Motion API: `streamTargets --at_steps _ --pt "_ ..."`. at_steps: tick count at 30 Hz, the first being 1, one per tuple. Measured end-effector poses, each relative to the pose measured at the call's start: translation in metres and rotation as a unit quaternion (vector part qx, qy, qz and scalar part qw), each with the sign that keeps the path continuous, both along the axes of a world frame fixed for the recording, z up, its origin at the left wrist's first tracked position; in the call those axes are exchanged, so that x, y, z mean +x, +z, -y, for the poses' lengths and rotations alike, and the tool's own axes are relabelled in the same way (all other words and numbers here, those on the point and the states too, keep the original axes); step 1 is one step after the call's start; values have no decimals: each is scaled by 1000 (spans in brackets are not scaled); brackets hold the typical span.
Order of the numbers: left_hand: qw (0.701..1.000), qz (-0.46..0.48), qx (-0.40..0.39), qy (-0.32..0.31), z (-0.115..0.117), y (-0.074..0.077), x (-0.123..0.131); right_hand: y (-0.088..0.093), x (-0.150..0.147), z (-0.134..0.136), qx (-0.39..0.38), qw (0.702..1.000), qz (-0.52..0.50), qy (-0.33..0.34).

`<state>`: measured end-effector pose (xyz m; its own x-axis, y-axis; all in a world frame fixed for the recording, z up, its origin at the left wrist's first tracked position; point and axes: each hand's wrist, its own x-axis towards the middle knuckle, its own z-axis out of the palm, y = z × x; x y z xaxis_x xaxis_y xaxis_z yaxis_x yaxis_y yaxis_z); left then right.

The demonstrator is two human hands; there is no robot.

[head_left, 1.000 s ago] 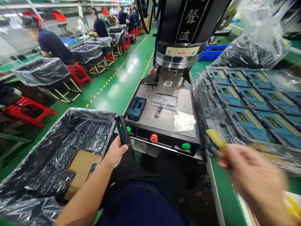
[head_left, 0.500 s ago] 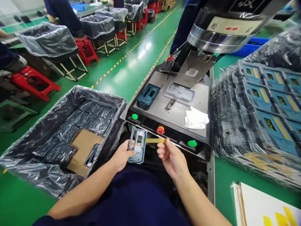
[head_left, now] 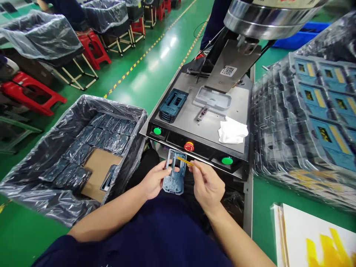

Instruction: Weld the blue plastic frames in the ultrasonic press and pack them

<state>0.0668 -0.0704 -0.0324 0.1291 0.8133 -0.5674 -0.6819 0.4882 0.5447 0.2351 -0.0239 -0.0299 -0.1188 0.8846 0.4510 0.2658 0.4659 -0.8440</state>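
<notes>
My left hand (head_left: 154, 180) grips a blue-grey plastic frame (head_left: 174, 174) with open windows, holding it upright just below the machine's front edge. My right hand (head_left: 208, 184) pinches a thin yellow strip (head_left: 187, 161) between thumb and fingers. The strip's far end lies across the upper window of the frame. My hands sit close together, and my fingers hide part of the frame's sides. Just ahead of them is the steel plate of an ultrasonic welding press (head_left: 200, 111), bearing a small stack of similar blue frames (head_left: 171, 105).
A plastic-lined box (head_left: 69, 159) of dark blue parts and cardboard stands left. Wrapped stacks of blue trays (head_left: 314, 111) rise right. The press holds a fixture (head_left: 211, 99) and white cloth (head_left: 233, 130). White sheets with yellow strips (head_left: 314, 237) lie bottom right. Co-workers sit farther back.
The frame has turned more upright in my left hand. My right hand has moved in and the yellow strip now lies across the frame. The view has tilted slightly lower.
</notes>
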Motion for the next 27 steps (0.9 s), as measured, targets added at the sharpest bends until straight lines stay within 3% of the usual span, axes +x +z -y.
streamTargets --at_steps 3,7,16,19,24,27 --pt "999 19 -11 30 -2 4 6 -1 -2 0 190 973 102 79" --pt "998 42 -6 44 -1 8 10 -5 -7 0 245 946 177 120" --pt "997 57 -3 44 0 3 6 4 -10 3 181 902 345 186" --pt "998 48 12 29 0 2 6 4 -8 4 150 900 357 201" --pt "996 44 66 39 -2 4 5 5 -2 9 114 943 294 109" --pt "994 53 83 56 -5 6 8 7 -2 15 61 944 315 72"
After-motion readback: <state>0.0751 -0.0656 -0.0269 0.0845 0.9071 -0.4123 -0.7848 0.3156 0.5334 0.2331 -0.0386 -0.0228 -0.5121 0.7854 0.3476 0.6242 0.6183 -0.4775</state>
